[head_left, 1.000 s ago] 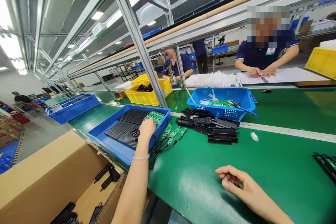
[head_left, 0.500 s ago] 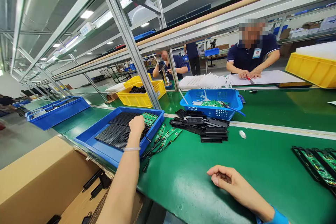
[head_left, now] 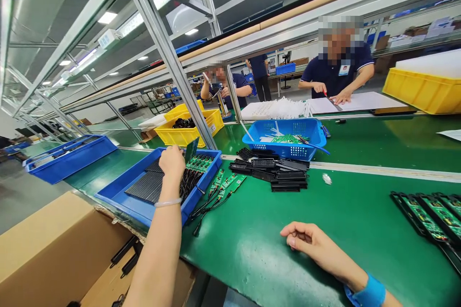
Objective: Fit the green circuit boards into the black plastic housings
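My left hand (head_left: 172, 162) is closed on a green circuit board (head_left: 192, 149) with black wires hanging from it, lifted a little above the blue tray (head_left: 118, 194). The tray holds rows of black parts (head_left: 144, 185) and more green boards (head_left: 200, 163). My right hand (head_left: 312, 245) rests on the green belt (head_left: 252, 244) near the front edge, fingers loosely curled, nothing in it. Loose green boards with black cables (head_left: 225, 186) lie on the belt just right of the tray.
A pile of black casings (head_left: 277, 172) and a blue basket (head_left: 286, 138) stand behind. Black trays with boards (head_left: 428, 216) lie at the right. A cardboard box (head_left: 65, 249) sits at the lower left. Yellow bins (head_left: 189, 129) and people working are across the belt.
My left hand has risen from the tray with a green board in its fingers. The view has shifted, bringing the trays at the right further in. My right hand has barely moved.
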Demonstrator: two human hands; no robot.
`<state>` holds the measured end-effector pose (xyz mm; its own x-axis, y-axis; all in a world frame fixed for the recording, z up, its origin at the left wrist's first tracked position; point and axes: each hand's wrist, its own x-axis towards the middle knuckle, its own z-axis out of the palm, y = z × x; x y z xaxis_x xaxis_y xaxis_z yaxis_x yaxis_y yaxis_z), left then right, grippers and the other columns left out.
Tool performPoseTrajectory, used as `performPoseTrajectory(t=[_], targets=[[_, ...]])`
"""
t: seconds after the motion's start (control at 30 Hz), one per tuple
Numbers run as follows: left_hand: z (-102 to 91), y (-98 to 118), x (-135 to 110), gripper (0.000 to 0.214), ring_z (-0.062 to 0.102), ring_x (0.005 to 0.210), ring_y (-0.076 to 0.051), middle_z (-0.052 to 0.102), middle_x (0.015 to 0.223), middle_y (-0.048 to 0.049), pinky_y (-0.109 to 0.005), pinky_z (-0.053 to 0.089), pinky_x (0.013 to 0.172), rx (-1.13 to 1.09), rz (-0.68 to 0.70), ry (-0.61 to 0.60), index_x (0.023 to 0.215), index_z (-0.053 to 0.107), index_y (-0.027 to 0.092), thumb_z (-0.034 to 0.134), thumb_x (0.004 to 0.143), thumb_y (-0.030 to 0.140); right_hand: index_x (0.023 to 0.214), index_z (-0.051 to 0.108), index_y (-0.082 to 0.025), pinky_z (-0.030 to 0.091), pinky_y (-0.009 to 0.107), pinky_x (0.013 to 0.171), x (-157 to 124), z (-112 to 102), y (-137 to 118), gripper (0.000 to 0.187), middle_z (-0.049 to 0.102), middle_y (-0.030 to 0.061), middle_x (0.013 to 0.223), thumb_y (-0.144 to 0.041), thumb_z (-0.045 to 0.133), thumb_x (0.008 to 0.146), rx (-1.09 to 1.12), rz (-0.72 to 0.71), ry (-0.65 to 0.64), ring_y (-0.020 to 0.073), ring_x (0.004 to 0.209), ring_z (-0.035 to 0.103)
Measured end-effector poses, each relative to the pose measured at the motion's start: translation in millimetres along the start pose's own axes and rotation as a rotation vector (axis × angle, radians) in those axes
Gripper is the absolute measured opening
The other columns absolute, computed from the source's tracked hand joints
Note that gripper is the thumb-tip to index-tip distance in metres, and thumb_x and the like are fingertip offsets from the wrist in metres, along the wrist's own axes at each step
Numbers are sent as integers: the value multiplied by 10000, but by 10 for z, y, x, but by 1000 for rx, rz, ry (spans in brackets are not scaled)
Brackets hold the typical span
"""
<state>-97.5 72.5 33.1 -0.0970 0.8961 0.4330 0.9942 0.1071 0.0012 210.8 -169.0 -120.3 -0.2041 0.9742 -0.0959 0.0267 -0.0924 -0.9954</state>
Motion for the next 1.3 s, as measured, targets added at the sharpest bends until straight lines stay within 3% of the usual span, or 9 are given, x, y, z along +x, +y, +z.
performPoseTrajectory(t=[0.2,0.33,0.5,0.7,0.83,0.97,1.07,1.17,1.3], targets=[[-449,300,-312,227,648,696,-154,677,903,-26,-280,491,702,-494,269,145,1030,537,204,404,914,346,868,697,-148,430,243,624,57,-33,-9,383,608,24,739,-515,602,814,341,86,82,113,643,533],[-513,700,-734,167,656,647,-145,672,828,-22,-266,527,637,-1218,542,-220,932,547,176,516,853,320,952,677,-136,447,211,556,99,-105,-29,448,626,53,796,-549,537,849,682,162,116,107,646,566],[-276,1198,-1299,151,662,832,-200,704,922,-71,-307,523,758,-1300,793,-639,880,652,180,547,847,284,789,620,-137,231,162,328,96,-198,-12,557,506,-40,509,-672,466,812,540,22,75,43,339,344],[176,1445,-1600,83,685,854,-210,682,1047,-66,-303,531,780,-1652,378,-829,788,655,190,688,735,246,621,562,-151,181,178,355,104,-260,37,434,458,-71,435,-559,668,723,336,-75,178,35,344,308],[393,1468,-1655,320,687,832,-201,656,1122,-85,-288,541,742,-1682,161,-889,953,653,188,751,674,311,602,554,-162,206,193,372,84,-336,-24,433,463,-55,490,-564,641,739,300,-120,273,53,391,311],[538,1441,-1745,405,692,707,-185,701,963,-96,-302,553,635,-1715,-143,-1333,976,581,169,621,767,514,599,540,-176,236,214,417,46,-422,-91,439,409,-55,516,-578,583,771,301,-146,380,76,443,299],[592,1427,-1833,368,695,847,-215,697,1014,-125,-333,548,748,-1739,-139,-1664,1000,585,147,673,765,416,602,542,-176,297,223,485,44,-437,-113,400,427,-37,573,-527,591,789,307,-140,442,96,521,353],[616,1433,-1890,407,663,984,-225,712,1007,-107,-328,483,925,-1811,-71,-1665,1012,632,131,788,638,165,648,518,-192,306,218,477,57,-415,-113,392,428,-43,594,-537,526,835,335,-115,495,96,517,360],[616,1444,-1895,222,686,925,-261,742,910,-90,-379,509,911,-1785,-135,-1643,898,710,147,738,687,209,743,543,-196,232,193,394,66,-388,-110,377,419,-83,542,-565,617,767,355,18,404,60,409,277]])
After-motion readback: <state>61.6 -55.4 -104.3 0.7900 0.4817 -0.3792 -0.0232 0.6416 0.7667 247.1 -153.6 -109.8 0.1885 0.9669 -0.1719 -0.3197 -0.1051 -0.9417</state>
